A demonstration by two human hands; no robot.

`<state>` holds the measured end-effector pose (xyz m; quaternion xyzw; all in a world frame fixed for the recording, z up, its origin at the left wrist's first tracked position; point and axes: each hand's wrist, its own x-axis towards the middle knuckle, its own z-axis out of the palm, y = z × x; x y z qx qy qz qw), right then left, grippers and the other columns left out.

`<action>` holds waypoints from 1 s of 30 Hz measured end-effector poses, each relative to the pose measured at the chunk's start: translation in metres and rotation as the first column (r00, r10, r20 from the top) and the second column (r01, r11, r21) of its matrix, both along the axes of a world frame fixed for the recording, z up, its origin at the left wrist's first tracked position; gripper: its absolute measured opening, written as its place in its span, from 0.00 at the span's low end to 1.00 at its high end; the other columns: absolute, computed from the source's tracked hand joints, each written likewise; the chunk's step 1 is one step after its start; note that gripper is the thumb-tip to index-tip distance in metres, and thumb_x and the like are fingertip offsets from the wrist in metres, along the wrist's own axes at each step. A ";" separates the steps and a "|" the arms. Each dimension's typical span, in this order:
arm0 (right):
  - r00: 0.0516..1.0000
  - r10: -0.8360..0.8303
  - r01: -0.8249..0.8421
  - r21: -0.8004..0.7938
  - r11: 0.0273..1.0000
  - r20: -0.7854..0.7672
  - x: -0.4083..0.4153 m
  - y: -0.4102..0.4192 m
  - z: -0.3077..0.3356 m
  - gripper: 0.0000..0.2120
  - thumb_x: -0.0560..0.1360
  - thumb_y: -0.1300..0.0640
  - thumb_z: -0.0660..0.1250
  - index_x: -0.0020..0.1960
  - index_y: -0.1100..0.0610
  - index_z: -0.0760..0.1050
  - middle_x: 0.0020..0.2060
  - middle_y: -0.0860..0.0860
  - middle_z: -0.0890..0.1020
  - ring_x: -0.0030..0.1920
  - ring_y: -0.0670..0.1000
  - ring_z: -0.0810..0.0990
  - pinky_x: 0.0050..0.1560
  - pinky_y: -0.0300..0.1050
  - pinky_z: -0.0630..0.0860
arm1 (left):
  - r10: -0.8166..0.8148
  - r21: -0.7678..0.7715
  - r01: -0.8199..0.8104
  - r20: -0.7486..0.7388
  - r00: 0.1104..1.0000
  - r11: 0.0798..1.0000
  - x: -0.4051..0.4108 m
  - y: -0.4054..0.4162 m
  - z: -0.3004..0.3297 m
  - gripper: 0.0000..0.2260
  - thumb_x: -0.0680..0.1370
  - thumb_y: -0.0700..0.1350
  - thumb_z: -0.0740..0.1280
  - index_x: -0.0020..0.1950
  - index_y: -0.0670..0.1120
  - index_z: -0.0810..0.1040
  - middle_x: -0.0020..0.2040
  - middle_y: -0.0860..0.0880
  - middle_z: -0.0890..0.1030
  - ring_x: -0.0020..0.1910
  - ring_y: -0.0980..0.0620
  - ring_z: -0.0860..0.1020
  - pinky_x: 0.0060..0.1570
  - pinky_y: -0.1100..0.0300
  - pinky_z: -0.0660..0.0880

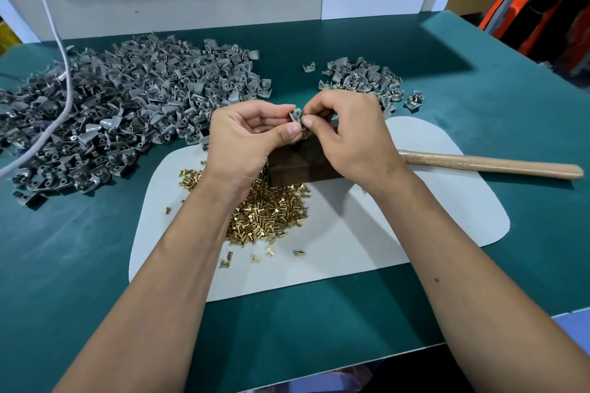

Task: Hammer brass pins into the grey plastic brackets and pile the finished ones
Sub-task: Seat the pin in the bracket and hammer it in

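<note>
Around the dark block (303, 166), you find brass pins (268, 214) heaped in front, loose brackets (111, 105) crowding left, the hammer handle (488, 166) stretching right across the green table (319, 322).

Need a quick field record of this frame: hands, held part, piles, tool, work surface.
left hand: pinches the grey bracket
right hand: pinches the same bracket; any pin between its fingertips is too small to tell
large bracket pile: left, on the green table
small bracket pile: far right, brass showing in some
brass pins: heap on the white mat
dark block: on the mat, under the hands
hammer handle: lying right, untouched; head hidden
white cable: hangs over the large pile
</note>
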<state>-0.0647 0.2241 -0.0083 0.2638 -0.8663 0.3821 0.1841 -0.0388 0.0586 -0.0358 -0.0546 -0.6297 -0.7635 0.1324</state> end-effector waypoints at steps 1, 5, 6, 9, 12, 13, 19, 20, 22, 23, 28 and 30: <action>1.000 -0.001 0.001 0.011 1.000 -0.008 0.000 0.000 0.000 0.03 0.76 0.61 0.71 0.46 0.58 0.84 0.40 0.48 0.84 0.44 0.48 0.80 0.51 0.42 0.75 | 0.011 -0.013 -0.011 0.001 1.000 1.000 -0.001 0.000 0.000 0.14 0.65 0.34 0.78 0.50 0.38 0.84 0.43 0.41 0.87 0.42 0.45 0.86 0.50 0.54 0.84; 1.000 -0.004 0.005 0.046 0.999 -0.016 0.000 -0.002 0.001 0.03 0.76 0.61 0.70 0.47 0.59 0.83 0.41 0.49 0.84 0.44 0.50 0.80 0.50 0.42 0.74 | 0.022 -0.055 -0.022 -0.001 1.000 0.998 -0.002 0.000 -0.001 0.13 0.68 0.28 0.76 0.51 0.38 0.84 0.43 0.41 0.86 0.45 0.43 0.85 0.53 0.51 0.84; 1.000 -0.003 0.004 0.052 0.999 -0.012 0.000 -0.003 0.000 0.04 0.77 0.61 0.70 0.47 0.59 0.83 0.41 0.50 0.84 0.44 0.49 0.80 0.50 0.42 0.74 | 0.017 -0.058 -0.017 0.000 1.000 0.998 -0.002 0.000 -0.001 0.13 0.69 0.28 0.76 0.51 0.38 0.84 0.43 0.41 0.86 0.44 0.44 0.85 0.52 0.53 0.84; 1.000 0.019 -0.019 0.055 0.998 0.001 0.000 -0.001 0.000 0.04 0.77 0.61 0.70 0.48 0.59 0.84 0.42 0.49 0.84 0.44 0.48 0.80 0.50 0.41 0.74 | -0.012 -0.047 0.013 0.004 1.000 0.999 -0.002 -0.002 -0.001 0.13 0.69 0.28 0.76 0.51 0.38 0.84 0.42 0.44 0.87 0.43 0.49 0.86 0.49 0.58 0.83; 0.999 0.053 -0.053 0.035 0.998 -0.002 -0.001 0.005 0.001 0.04 0.78 0.61 0.70 0.48 0.60 0.84 0.42 0.50 0.85 0.45 0.48 0.80 0.51 0.42 0.75 | -0.035 -0.001 0.035 0.022 0.999 0.999 -0.002 -0.001 0.001 0.14 0.68 0.32 0.76 0.53 0.38 0.84 0.44 0.41 0.87 0.44 0.47 0.87 0.48 0.60 0.83; 0.998 0.067 -0.066 0.029 0.997 -0.008 -0.003 0.007 0.002 0.04 0.78 0.61 0.70 0.48 0.60 0.84 0.42 0.50 0.85 0.45 0.48 0.80 0.52 0.43 0.75 | -0.039 0.012 0.039 0.026 0.999 0.999 -0.001 0.000 0.002 0.14 0.68 0.33 0.76 0.53 0.38 0.84 0.45 0.40 0.87 0.44 0.46 0.87 0.48 0.60 0.83; 0.987 0.093 -0.089 0.036 0.995 -0.128 -0.005 0.013 0.001 0.05 0.76 0.61 0.72 0.50 0.59 0.85 0.44 0.49 0.85 0.47 0.47 0.81 0.53 0.45 0.78 | -0.049 0.062 0.045 0.063 0.997 0.997 0.000 -0.002 0.003 0.16 0.69 0.35 0.75 0.56 0.37 0.83 0.46 0.39 0.87 0.45 0.45 0.87 0.50 0.59 0.83; 0.982 0.095 -0.090 0.036 0.995 -0.161 -0.005 0.013 0.001 0.05 0.75 0.61 0.73 0.50 0.58 0.85 0.44 0.49 0.85 0.46 0.47 0.81 0.52 0.45 0.78 | -0.051 0.068 0.046 0.072 0.996 0.997 0.000 -0.003 0.003 0.16 0.69 0.35 0.75 0.56 0.37 0.83 0.47 0.38 0.87 0.45 0.45 0.87 0.50 0.59 0.83; 0.972 0.096 -0.092 0.027 0.995 -0.215 -0.005 0.012 0.000 0.03 0.75 0.60 0.73 0.49 0.58 0.85 0.43 0.49 0.85 0.46 0.48 0.80 0.51 0.46 0.77 | -0.066 0.084 0.059 0.086 0.994 0.995 0.001 -0.003 0.004 0.16 0.69 0.36 0.75 0.56 0.37 0.83 0.47 0.38 0.87 0.45 0.45 0.86 0.50 0.60 0.83; 0.967 0.094 -0.091 0.025 0.996 -0.235 -0.005 0.012 0.000 0.03 0.75 0.60 0.74 0.48 0.58 0.85 0.43 0.49 0.85 0.46 0.48 0.80 0.51 0.46 0.77 | -0.075 0.094 0.066 0.094 0.993 0.993 0.001 -0.004 0.005 0.15 0.70 0.36 0.74 0.56 0.37 0.83 0.48 0.38 0.87 0.45 0.45 0.86 0.49 0.60 0.83; 0.958 0.081 -0.076 0.026 0.997 -0.275 -0.007 0.009 -0.002 0.02 0.76 0.62 0.73 0.47 0.59 0.84 0.43 0.49 0.83 0.47 0.51 0.78 0.51 0.46 0.75 | -0.053 0.097 0.042 0.118 0.992 0.994 0.001 -0.002 0.007 0.11 0.76 0.39 0.72 0.56 0.36 0.83 0.46 0.40 0.86 0.42 0.46 0.85 0.47 0.61 0.83; 0.961 0.062 -0.059 0.019 0.998 -0.270 -0.007 0.008 -0.002 0.02 0.76 0.62 0.72 0.47 0.60 0.83 0.43 0.50 0.83 0.47 0.51 0.77 0.50 0.45 0.74 | 0.005 0.039 -0.008 0.086 0.996 0.999 0.001 0.000 0.007 0.08 0.79 0.36 0.71 0.57 0.37 0.83 0.48 0.41 0.86 0.44 0.46 0.86 0.49 0.57 0.83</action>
